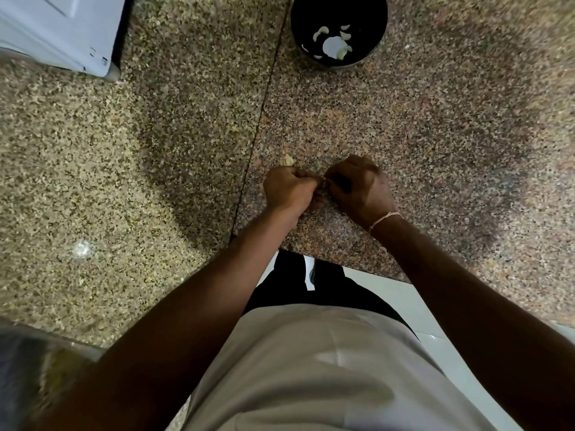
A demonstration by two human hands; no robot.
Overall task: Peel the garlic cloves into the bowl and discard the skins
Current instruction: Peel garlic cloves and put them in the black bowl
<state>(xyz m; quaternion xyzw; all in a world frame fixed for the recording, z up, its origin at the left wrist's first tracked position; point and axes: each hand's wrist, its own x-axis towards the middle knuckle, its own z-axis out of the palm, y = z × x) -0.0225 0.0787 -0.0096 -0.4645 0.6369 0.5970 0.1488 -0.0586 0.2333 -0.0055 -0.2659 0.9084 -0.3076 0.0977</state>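
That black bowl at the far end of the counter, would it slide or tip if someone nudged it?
The black bowl looks wide with a broad base, so it would probably slide rather than tip. The granite counter looks polished, so a nudge might move it easily. It holds only a few peeled cloves, so it is likely light.

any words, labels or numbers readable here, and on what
None can be read.
White appliance: small dark marks near its corner, too small to read.
Black bowl, counter, wrist thread, shirt: no text visible.
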